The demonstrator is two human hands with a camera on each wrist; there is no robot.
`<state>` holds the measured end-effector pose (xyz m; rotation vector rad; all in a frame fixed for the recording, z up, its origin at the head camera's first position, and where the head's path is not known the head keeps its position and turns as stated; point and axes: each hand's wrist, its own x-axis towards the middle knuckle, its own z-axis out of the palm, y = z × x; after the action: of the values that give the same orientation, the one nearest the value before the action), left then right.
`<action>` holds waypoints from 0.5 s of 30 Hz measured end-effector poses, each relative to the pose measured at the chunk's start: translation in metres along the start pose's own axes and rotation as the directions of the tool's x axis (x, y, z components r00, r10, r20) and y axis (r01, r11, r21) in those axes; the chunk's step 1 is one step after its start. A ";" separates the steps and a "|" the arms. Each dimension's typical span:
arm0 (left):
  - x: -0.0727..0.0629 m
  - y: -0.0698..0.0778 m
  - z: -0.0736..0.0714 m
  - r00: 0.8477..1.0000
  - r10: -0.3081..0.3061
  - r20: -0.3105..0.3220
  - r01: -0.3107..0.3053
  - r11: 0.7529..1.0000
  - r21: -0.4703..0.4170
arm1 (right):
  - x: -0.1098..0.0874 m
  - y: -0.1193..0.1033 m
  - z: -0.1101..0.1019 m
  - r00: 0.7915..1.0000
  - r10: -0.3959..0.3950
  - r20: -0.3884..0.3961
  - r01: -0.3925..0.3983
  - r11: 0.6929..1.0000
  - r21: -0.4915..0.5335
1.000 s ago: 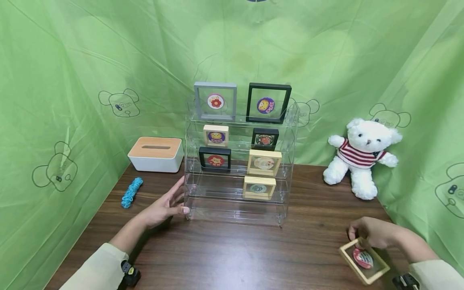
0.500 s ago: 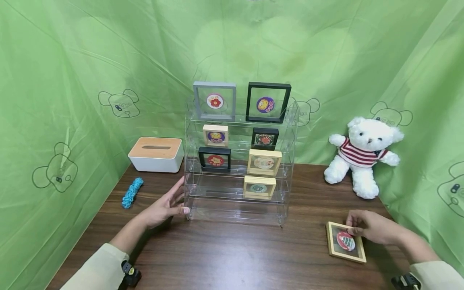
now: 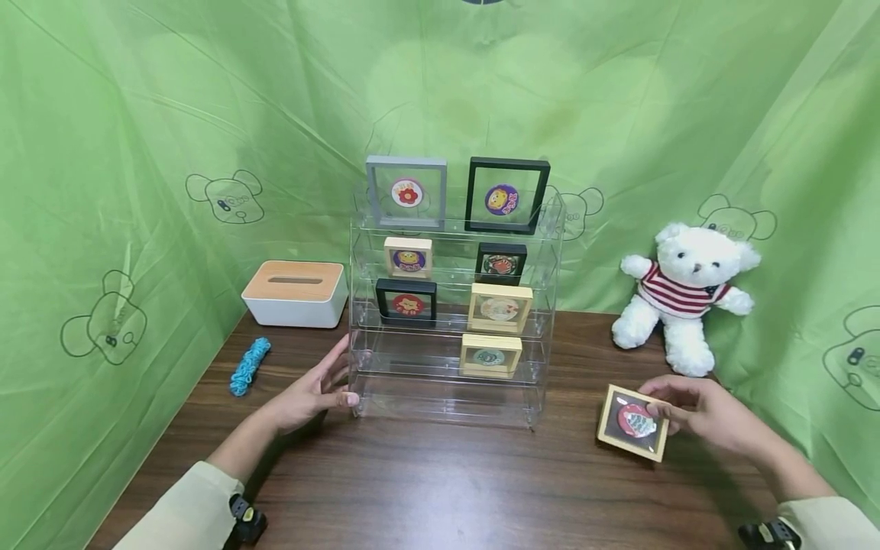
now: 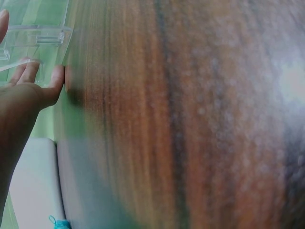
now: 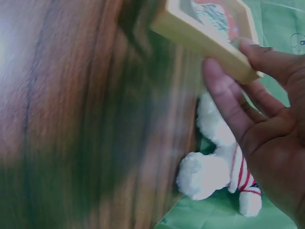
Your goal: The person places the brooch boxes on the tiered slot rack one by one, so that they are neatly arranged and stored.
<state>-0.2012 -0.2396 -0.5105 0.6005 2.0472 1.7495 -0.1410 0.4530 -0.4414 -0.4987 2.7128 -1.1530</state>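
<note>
My right hand (image 3: 701, 412) pinches a light-wood display frame (image 3: 632, 422) by its right edge, thumb on the front and fingers behind. A round red badge with a pale tree-like pattern shows inside it. In the right wrist view this frame (image 5: 209, 40) is tilted, raised over the table. My left hand (image 3: 309, 393) touches the left side of a clear tiered rack (image 3: 440, 397), thumb at its lower front corner and fingers spread along the side. Upper tiers bear several small frames, among them a grey frame (image 3: 407, 162) and a black frame (image 3: 510, 163) on top.
A white teddy bear (image 3: 687, 302) in a striped shirt sits at the back right. Left of the rack stand a tissue box (image 3: 296, 305) with a wooden lid and a bundle of blue cord (image 3: 250, 367). Green cloth (image 3: 440, 84) hangs around the table (image 3: 440, 489).
My right hand has moved away from me and leftward with the wooden frame, which has turned and come up off the table. My left hand has stayed at the rack.
</note>
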 end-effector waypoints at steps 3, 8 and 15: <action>0.000 0.000 0.000 1.000 -0.013 -0.011 0.013 1.000 0.017 | 0.003 -0.012 -0.001 0.995 -0.026 -0.100 0.024 0.999 -0.026; 0.000 0.000 0.000 1.000 -0.006 -0.007 0.006 1.000 0.024 | 0.009 -0.039 0.000 0.968 -0.135 -0.212 0.132 0.991 -0.031; -0.002 0.001 0.000 1.000 -0.007 -0.007 0.007 1.000 0.020 | 0.022 -0.086 0.003 0.906 -0.293 -0.307 0.272 0.956 -0.109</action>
<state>-0.1997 -0.2402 -0.5093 0.5930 2.0713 1.7313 -0.1395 0.3873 -0.3819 -0.8026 3.0383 -1.3221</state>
